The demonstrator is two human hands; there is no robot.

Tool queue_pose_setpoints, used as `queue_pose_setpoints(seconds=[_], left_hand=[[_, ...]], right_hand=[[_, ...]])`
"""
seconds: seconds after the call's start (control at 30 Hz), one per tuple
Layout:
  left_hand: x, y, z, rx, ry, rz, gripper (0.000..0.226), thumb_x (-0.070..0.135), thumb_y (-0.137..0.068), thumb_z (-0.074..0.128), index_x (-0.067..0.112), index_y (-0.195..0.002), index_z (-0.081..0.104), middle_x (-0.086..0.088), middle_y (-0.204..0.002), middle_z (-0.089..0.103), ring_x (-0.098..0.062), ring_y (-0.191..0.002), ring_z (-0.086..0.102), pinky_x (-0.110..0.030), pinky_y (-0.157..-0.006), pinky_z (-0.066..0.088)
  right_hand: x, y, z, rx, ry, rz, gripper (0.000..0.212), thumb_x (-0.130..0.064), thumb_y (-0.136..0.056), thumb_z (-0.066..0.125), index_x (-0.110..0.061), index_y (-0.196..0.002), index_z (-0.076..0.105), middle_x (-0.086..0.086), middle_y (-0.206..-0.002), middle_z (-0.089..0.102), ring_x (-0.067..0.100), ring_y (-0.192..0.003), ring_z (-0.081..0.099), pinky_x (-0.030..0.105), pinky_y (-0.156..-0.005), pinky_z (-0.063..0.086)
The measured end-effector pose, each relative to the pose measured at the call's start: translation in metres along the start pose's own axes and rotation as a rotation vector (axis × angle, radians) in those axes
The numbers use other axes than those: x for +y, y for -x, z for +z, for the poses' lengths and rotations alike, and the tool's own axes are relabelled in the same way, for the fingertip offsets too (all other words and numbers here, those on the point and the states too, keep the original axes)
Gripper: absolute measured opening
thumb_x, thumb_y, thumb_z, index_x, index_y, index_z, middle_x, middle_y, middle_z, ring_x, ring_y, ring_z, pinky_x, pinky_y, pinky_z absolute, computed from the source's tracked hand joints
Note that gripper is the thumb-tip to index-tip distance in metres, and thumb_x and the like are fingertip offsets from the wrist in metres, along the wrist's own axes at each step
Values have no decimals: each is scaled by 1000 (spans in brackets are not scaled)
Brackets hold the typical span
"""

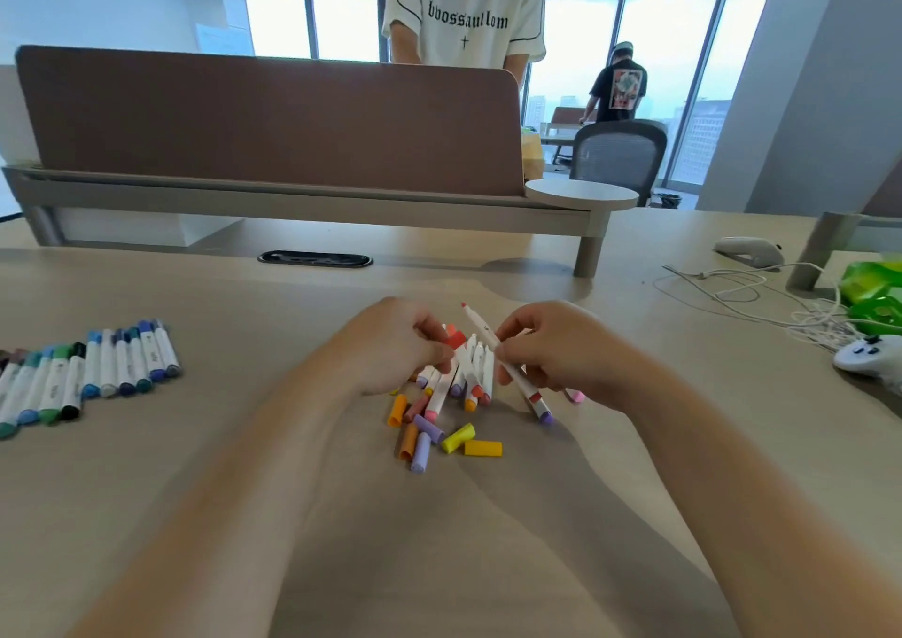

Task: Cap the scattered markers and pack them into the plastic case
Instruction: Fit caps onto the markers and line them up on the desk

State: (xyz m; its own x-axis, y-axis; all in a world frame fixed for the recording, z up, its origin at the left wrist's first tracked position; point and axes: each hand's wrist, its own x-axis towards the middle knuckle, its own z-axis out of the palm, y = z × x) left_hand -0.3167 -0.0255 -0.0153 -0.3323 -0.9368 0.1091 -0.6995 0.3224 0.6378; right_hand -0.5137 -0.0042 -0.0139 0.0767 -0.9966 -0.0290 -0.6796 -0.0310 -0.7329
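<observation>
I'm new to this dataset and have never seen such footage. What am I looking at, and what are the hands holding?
No machine here: these are a person's two bare hands, filmed by one wide-angle camera worn on their head, looking forward and down at a desk. The left hand pinches a red cap; the right hand grips an uncapped marker, red tip pointing away. Between them lies a pile of markers; nearer the camera, loose caps in yellow, purple and orange. Far left is a row of capped markers in blues and greens. On the right lie white cables and a white game controller. No plastic case is in view.
</observation>
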Motion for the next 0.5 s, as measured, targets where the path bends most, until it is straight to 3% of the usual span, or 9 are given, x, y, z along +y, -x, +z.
queue_pose_setpoints(seconds=[0.13,0.37,0.5], left_hand=[[-10,-6,4,113,260,-72,6,13,-91,65,17,-91,69,2,-81,75,-13,-67,58,-35,-70,49],[-14,-6,3,172,370,-76,16,8,-93,61,21,-86,66,-1,-81,73,-11,-64,55,-32,-66,44],[-14,-6,4,165,332,-58,17,9,-94,60,23,-87,65,0,-82,73,-9,-65,57,-31,-66,44]], right_hand=[[-5,5,-2,-37,22,-47,14,-28,-95,61,-20,-94,72,0,-74,73,8,-56,58,22,-57,45],[-2,5,-3,-24,122,-69,12,-36,-93,64,-29,-87,71,-12,-65,68,-4,-46,54,13,-50,43],[1,1,-1,-21,155,-81,10,-40,-89,67,-35,-81,69,-11,-76,69,6,-65,59,24,-69,52]])
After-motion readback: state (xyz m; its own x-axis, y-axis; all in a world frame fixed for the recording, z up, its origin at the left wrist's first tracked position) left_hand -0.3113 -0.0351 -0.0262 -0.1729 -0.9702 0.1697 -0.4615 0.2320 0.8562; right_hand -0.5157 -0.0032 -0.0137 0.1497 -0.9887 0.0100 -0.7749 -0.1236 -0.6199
